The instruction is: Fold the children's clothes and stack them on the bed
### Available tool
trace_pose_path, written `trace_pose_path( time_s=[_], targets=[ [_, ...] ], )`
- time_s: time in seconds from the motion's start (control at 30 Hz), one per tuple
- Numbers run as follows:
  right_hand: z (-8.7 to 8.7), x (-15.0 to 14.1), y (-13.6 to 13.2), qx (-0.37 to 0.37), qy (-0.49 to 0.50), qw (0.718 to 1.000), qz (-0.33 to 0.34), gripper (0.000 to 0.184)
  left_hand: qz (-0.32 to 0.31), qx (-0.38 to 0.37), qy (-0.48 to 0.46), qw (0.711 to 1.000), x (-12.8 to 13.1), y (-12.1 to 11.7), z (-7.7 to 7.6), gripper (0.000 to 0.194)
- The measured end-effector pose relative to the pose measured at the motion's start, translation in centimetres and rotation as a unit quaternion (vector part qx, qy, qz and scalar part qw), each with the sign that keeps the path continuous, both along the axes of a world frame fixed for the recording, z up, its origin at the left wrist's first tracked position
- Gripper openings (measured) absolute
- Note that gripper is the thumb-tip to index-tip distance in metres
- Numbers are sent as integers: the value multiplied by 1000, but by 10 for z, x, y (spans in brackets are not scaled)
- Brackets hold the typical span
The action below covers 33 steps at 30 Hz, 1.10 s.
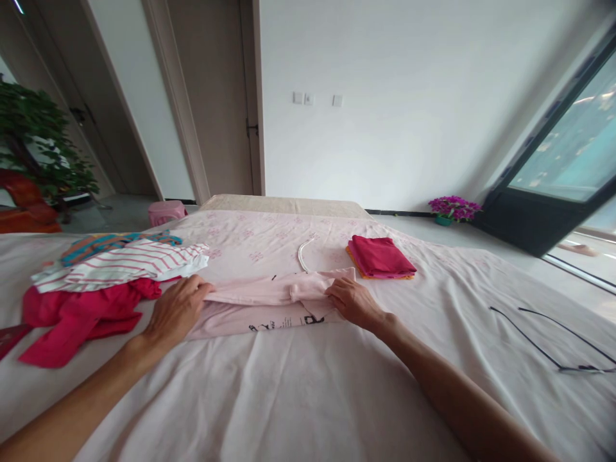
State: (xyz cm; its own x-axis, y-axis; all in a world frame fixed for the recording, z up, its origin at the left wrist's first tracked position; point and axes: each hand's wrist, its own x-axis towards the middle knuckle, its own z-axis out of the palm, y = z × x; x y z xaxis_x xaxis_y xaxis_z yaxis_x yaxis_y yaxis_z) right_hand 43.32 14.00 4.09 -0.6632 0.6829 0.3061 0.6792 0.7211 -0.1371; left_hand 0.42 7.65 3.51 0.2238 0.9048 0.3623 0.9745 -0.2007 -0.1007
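Note:
A pale pink T-shirt (269,314) with black printed lettering lies on the bed sheet (298,398), one layer turned over the rest. My left hand (179,305) pinches its left edge, and my right hand (350,298) grips the right edge, fingers closed on the cloth. Beyond my right hand sits a folded stack of clothes (382,256), dark pink on top with orange showing beneath. To the left of my left hand is a loose heap with a striped white garment (125,263) over a crimson garment (91,314).
A white cord (303,253) lies behind the shirt. Black-framed glasses (572,367) rest at the right of the bed. On the floor stand a pink stool (166,213) and a pot of purple flowers (453,209). A leafy plant (43,138) is at far left.

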Motion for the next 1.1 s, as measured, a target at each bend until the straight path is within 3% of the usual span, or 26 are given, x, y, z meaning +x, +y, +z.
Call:
trace_pose_path(
  time_s=[0.07, 0.2, 0.3, 0.53, 0.73, 0.87, 1.0, 1.1],
  targets=[
    [1, 1, -3, -14, -2, 1000, 11, 19, -5, 23, -4, 1000, -10, 3, -1, 38],
    [0, 4, -6, -24, -10, 1000, 12, 22, -55, -31, -25, 998, -18, 0, -10, 40],
    [1, 6, -6, -18, -10, 1000, 13, 27, -55, -47, -26, 997, -19, -5, -13, 42],
    [7, 11, -7, 5, 21, 1000, -8, 26, -20, -48, 1, 999, -17, -16, -7, 40],
    [1, 11, -9, -36, 29, 999, 0, 28, -4, -109, -93, 990, -18, -9, 4, 48],
    [3, 12, -7, -52, 92, 994, -12, 26, -46, -90, -162, 982, 10, 3, 14, 41],
    [5, 13, -9, -70, 55, 996, 5, 25, -114, -74, -223, 965, 45, 16, -5, 35],
    [3, 13, -12, -61, 19, 998, 19, 24, -95, -47, -202, 974, 52, 22, -27, 32]
  ],
)
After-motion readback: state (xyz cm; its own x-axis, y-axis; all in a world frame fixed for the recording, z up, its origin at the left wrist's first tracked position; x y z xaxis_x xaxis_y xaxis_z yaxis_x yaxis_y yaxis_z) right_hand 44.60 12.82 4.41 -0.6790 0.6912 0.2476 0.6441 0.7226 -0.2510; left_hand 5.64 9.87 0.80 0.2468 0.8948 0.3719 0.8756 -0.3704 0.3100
